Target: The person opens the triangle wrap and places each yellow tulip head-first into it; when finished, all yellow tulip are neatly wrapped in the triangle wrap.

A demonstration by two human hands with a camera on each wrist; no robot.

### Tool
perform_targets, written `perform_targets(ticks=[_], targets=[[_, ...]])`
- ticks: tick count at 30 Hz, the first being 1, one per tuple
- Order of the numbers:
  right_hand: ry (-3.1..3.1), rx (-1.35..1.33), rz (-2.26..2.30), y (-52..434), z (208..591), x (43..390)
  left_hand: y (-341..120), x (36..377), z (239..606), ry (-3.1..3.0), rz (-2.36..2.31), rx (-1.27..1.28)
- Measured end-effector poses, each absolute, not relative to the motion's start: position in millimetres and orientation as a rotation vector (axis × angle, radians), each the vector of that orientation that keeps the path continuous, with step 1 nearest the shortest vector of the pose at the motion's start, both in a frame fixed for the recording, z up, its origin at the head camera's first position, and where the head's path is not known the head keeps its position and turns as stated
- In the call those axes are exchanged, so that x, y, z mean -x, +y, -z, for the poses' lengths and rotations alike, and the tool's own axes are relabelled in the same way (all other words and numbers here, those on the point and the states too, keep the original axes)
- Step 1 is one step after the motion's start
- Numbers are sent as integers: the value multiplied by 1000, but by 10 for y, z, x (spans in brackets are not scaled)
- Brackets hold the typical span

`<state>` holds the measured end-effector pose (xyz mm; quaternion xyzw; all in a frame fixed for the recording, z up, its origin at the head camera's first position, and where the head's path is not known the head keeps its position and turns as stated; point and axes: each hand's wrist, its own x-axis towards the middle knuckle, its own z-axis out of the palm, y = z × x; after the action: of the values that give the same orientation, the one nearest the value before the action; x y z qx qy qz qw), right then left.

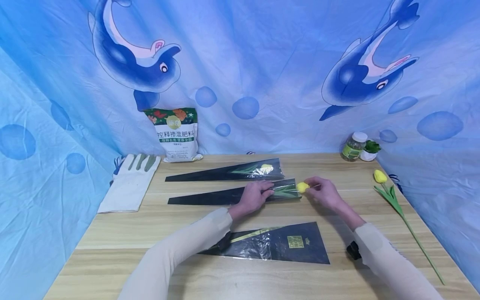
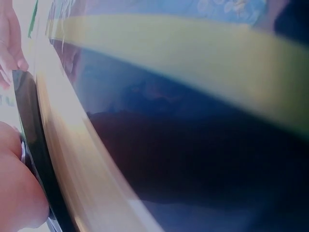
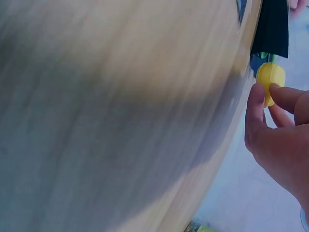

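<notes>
A yellow artificial tulip (image 1: 303,187) lies with its stem and leaves inside a clear-and-black flower sleeve (image 1: 210,197), its bloom at the sleeve's wide mouth. My right hand (image 1: 325,193) pinches the bloom (image 3: 270,77) between thumb and fingers. On the sleeve, just left of the mouth, rests my left hand (image 1: 255,197), fingers stretched toward the leaves. Behind it lies another sleeve (image 1: 202,174) with a yellow tulip inside. Nearer to me a flat black sleeve (image 1: 270,246) with gold print lies partly under my left forearm; it fills much of the left wrist view.
A loose yellow tulip (image 1: 380,176) with a long green stem lies along the table's right side. White gloves (image 1: 125,187) lie at left, beside a standing fertilizer bag (image 1: 178,137). A lidded jar (image 1: 353,148) and small potted plant (image 1: 370,151) stand at the back right.
</notes>
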<state>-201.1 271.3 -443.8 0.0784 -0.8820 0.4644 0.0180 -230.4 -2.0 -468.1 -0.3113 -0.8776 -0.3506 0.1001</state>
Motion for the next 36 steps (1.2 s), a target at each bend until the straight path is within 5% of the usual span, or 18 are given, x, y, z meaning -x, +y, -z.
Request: perform_targets(ticks=[36], targets=[[-2779,-242,-1919,2454,4411,2035,8,2287,4670,-2585,1001,946]])
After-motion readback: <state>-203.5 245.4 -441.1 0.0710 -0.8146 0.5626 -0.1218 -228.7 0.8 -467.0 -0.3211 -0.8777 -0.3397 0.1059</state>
